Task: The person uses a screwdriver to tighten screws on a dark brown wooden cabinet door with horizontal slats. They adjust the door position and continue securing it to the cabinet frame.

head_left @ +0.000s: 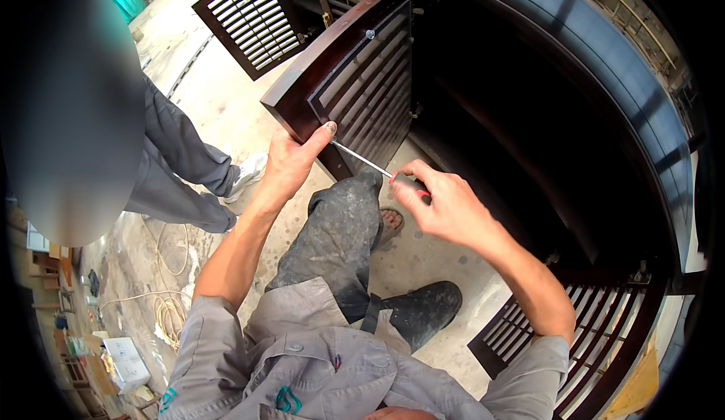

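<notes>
A dark brown louvered cabinet door stands swung open in front of me. My left hand grips its near edge, fingers behind the frame and thumb laid on the inner face. Held in my right hand is a screwdriver with a long metal shaft and a black-and-red handle. Its tip meets the door frame just beside my left thumb; the screw there, if any, is too small to make out. A small shiny fitting sits higher on the same inner frame.
The dark cabinet opens at the right, under a bluish top. Other louvered doors stand open at the far end and lower right. A person in grey trousers stands left. Coiled rope and a white box lie on the floor.
</notes>
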`<state>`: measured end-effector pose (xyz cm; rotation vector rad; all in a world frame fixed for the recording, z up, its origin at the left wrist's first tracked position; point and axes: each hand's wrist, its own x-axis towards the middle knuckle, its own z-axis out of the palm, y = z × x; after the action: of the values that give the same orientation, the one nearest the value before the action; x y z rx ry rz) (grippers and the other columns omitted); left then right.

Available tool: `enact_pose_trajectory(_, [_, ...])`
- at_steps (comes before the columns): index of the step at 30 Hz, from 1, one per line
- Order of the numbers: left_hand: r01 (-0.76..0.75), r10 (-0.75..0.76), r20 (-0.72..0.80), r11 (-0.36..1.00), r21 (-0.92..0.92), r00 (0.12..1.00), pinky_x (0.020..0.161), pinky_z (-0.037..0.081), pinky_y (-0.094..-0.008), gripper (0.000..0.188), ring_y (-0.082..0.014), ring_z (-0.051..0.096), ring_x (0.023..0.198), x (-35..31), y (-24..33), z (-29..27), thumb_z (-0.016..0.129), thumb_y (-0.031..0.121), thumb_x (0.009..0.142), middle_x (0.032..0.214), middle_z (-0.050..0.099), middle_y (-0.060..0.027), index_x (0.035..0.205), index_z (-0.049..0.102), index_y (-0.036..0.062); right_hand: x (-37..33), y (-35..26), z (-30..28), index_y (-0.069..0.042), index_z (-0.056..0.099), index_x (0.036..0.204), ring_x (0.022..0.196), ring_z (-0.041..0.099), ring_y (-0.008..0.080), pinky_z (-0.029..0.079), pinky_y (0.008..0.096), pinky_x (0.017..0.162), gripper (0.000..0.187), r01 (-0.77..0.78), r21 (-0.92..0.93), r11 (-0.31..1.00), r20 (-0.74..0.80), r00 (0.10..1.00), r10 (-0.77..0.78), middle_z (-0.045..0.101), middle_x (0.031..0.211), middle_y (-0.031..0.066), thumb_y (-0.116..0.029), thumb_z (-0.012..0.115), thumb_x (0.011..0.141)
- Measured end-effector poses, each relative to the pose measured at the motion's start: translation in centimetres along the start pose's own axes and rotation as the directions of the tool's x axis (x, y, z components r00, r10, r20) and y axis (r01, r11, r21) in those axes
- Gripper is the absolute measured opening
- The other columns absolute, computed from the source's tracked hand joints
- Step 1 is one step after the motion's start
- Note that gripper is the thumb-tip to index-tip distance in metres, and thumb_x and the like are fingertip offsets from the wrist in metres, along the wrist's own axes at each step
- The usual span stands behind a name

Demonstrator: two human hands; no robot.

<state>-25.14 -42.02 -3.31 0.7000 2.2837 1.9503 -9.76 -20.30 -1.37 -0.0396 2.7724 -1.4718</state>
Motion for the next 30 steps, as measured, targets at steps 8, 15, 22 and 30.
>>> enact_pose_trajectory(8, [0.005, -0.005, -0.009, 0.999, -0.054, 1.0, 0.08, 0.048, -0.0271, 0.027, -0.0086, 0.057, 0.088, 0.0, -0.3, 0.2, 0.072, 0.023, 0.09, 0.094, 0.066, -0.0004, 0.105, 0.067, 0.0006, -0.1, 1.1, 0.2, -0.004, 0.054, 0.105, 0.069, 0.063, 0.0273, 0.05, 0.0435, 0.061, 0.015, 0.004, 0.135, 0.991, 0.093, 0.996, -0.017, 0.059, 0.08, 0.0097, -0.013, 0.057, 0.093])
enact_pose_trajectory(15, [-0.018, 0.019, 0.011, 0.999, -0.047, 1.0, 0.08, 0.047, -0.0262, 0.029, -0.008, 0.057, 0.087, 0.0, -0.3, 0.3, 0.071, 0.024, 0.09, 0.095, 0.066, -0.0003, 0.106, 0.067, 0.0009, 0.4, 1.2, 0.7, -0.005, 0.055, 0.114, 0.067, 0.061, 0.0402, 0.049, 0.0459, 0.058, 0.026, 0.225, -0.291, 0.93, -0.081, 0.963, -0.258, 0.061, 0.084, 0.0184, -0.013, 0.063, 0.09])
enact_pose_trajectory(22, [0.047, -0.048, -0.011, 0.995, -0.085, 0.999, 0.08, 0.046, -0.0267, 0.032, -0.0089, 0.056, 0.087, -0.4, -0.1, 0.4, 0.072, 0.027, 0.091, 0.093, 0.065, -0.0007, 0.105, 0.067, -0.0007, 1.1, -1.2, -0.4, -0.002, 0.06, 0.121, 0.064, 0.059, 0.0291, 0.05, 0.036, 0.06, 0.031, 0.036, -0.028, 0.999, 0.106, 0.994, -0.033, 0.061, 0.084, 0.0143, -0.015, 0.055, 0.094])
enact_pose_trajectory(30, [0.052, -0.052, -0.002, 0.998, -0.036, 0.999, 0.085, 0.047, -0.0283, 0.035, -0.011, 0.057, 0.093, -0.2, -1.0, -0.8, 0.07, 0.027, 0.092, 0.101, 0.065, -0.0043, 0.112, 0.063, -0.002, 1.0, -0.6, 1.7, 0.001, 0.059, 0.115, 0.09, 0.061, 0.0352, 0.053, 0.0451, 0.071, 0.041, 0.292, -0.599, 0.745, -0.137, 0.88, -0.455, 0.058, 0.096, 0.0181, 0.002, 0.064, 0.074])
